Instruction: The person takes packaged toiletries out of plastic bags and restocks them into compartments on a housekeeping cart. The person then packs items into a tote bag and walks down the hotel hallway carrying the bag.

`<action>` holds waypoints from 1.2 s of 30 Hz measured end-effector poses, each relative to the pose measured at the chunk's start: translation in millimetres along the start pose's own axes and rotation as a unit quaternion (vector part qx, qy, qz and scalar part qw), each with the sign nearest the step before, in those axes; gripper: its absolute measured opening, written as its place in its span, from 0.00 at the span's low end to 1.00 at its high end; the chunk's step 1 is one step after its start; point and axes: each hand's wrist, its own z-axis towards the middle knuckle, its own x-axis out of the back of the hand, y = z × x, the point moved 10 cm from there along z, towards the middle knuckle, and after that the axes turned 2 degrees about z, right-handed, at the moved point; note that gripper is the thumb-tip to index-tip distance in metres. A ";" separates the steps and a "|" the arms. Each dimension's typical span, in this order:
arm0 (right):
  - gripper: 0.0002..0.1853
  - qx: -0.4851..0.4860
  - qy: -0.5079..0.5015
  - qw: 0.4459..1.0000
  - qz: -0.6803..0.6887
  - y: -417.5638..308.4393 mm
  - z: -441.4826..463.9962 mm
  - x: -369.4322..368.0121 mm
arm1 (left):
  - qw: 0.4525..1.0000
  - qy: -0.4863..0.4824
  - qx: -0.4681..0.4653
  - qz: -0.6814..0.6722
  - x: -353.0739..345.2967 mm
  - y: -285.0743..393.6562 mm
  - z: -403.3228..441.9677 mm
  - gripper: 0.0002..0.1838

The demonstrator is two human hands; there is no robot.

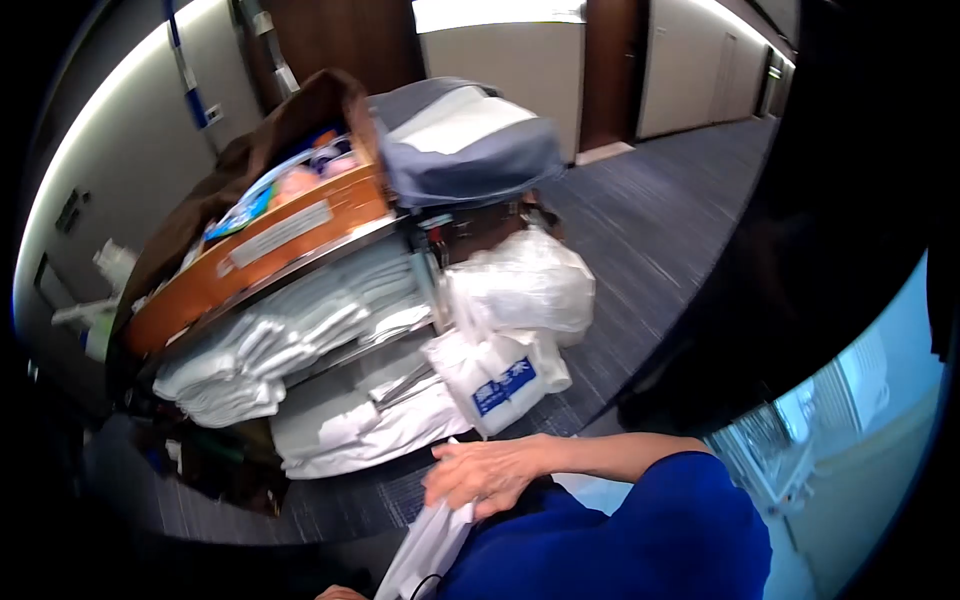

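Note:
My right hand [485,475] reaches in from the right, below a blue sleeve, its fingers closed on a white cloth [425,550] that hangs down to the bottom edge. Only a small part of my left hand [340,594] shows at the bottom edge, left of the cloth; its fingers are hidden. Beyond my right hand stands a housekeeping cart. Folded white linen [230,375] fills its middle shelf, and more white linen [400,425] lies on the lower shelf, close to my right hand.
An orange-brown tray [270,245] of small packets tops the cart. A grey bag [470,160] with white contents and white plastic bags [520,290] hang at its right end. Dark carpet [660,210] runs along the corridor. A bright doorway or reflection shows at the right.

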 end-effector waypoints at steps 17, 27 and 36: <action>0.11 -0.240 0.206 0.935 -0.157 -53.9 -108.1 -27.3 | 0.551 -0.396 -0.518 0.521 -255.4 147.8 -55.7 0.40; 0.19 -0.443 0.263 0.819 -0.251 -117.0 -245.0 -6.6 | 0.501 -0.561 -0.568 0.335 -390.8 111.5 -129.9 0.11; 0.11 -0.344 0.601 0.718 -0.062 -219.9 -354.9 -21.9 | 0.480 -0.626 -0.573 0.219 -413.7 134.5 -187.7 0.12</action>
